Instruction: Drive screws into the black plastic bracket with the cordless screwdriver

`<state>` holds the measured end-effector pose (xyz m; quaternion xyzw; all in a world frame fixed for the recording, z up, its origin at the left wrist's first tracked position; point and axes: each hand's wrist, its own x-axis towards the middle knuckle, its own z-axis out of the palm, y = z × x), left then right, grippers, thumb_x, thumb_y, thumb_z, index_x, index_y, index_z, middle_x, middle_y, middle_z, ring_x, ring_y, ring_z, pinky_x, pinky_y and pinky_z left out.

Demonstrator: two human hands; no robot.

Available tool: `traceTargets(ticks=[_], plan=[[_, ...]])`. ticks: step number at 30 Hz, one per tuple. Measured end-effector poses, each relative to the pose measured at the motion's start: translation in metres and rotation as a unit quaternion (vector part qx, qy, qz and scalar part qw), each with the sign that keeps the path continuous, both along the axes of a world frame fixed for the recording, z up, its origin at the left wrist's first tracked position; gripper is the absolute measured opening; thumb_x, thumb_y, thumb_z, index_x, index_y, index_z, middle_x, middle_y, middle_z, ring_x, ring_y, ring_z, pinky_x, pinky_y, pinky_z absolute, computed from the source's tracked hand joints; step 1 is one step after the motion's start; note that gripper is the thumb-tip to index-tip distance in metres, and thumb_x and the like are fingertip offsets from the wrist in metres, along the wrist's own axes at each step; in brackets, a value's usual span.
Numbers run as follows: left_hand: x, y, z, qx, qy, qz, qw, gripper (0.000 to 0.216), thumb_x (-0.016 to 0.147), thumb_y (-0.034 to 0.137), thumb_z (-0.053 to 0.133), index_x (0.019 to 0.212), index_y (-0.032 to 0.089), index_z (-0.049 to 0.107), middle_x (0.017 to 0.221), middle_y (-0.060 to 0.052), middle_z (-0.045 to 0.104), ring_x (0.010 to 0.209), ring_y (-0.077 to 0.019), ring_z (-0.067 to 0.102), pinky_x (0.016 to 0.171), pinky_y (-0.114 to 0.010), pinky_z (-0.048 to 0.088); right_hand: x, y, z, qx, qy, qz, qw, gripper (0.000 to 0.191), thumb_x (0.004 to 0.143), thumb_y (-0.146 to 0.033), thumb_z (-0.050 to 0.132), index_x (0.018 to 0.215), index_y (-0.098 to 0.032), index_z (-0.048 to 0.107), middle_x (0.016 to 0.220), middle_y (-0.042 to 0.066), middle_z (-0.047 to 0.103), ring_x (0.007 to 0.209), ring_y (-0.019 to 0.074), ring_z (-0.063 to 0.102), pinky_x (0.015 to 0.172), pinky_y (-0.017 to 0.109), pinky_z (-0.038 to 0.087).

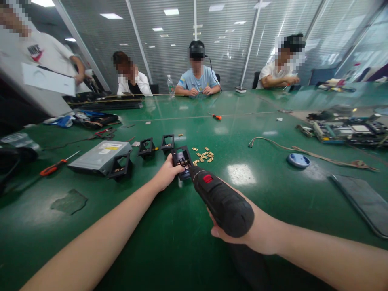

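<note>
My left hand (166,174) grips the near left edge of a black plastic frame (185,174), its thumb over the inner metal parts. A black cordless drill (222,204) with a red switch fills my right hand (257,226). The drill's nose points down at the frame's right side; its tip is hidden, so I cannot tell if it touches. Small brass plates (206,155) lie scattered just right of the frame. Similar black frames stand to the left: one (167,142) close behind, another (146,148) farther left, a third (120,166) against a silver disc drive (101,155).
Orange-handled screwdrivers lie at left (54,167) and far centre (216,117). On the right are a phone (360,202), a blue round object (298,160), a cable (303,150) and circuit boards (351,129). Several people are across the green table (151,250); one stands at left.
</note>
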<state>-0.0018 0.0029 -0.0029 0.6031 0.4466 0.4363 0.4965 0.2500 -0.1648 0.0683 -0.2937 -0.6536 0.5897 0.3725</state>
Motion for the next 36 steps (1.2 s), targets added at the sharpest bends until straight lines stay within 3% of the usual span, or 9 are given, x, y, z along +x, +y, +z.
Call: traceTargets(ticks=[10,16,26,36], plan=[[0.0010,-0.0015,0.0023,-0.008,-0.004,0.000,1.000,0.056,0.066,0.022,0.071,0.118,0.023,0.050,0.108,-0.002,0.064,0.100,-0.0217,0.063,0.099,-0.044,0.048,-0.0003,0.0018,0.0033,0.010,-0.033,0.002,0.999,0.109,0.070,-0.006,0.079,0.157,-0.025,0.015,0.086,-0.003,0.058,0.083,0.0205,0.061,0.090,0.041,0.051],[0.0006,-0.0018,0.0025,-0.013,-0.012,-0.002,1.000,0.057,0.065,0.021,0.071,0.118,0.023,0.050,0.109,-0.002,0.064,0.101,-0.0220,0.063,0.100,-0.045,0.049,-0.0031,0.0004,0.0061,-0.003,0.005,-0.002,1.000,0.102,0.071,-0.005,0.077,0.154,-0.027,0.022,0.102,0.002,0.060,0.084,0.0179,0.061,0.085,0.036,0.052],[-0.0013,0.0011,-0.0017,-0.014,-0.012,-0.003,1.000,0.059,0.067,0.022,0.071,0.121,0.023,0.049,0.112,-0.002,0.064,0.102,-0.0214,0.063,0.099,-0.045,0.049,-0.0020,0.0005,0.0013,-0.009,-0.007,-0.005,1.000,0.111,0.069,-0.005,0.079,0.158,-0.025,0.016,0.091,-0.002,0.058,0.079,0.0164,0.058,0.082,0.034,0.052],[0.0082,-0.0044,0.0077,-0.075,-0.103,0.001,0.992,0.051,0.069,0.027,0.066,0.117,0.026,0.049,0.106,-0.001,0.063,0.096,-0.0206,0.065,0.097,-0.046,0.050,-0.0015,-0.0005,-0.0011,0.011,-0.015,-0.014,1.000,0.106,0.070,-0.009,0.080,0.156,-0.028,0.021,0.090,-0.002,0.059,0.078,0.0175,0.059,0.086,0.036,0.051]])
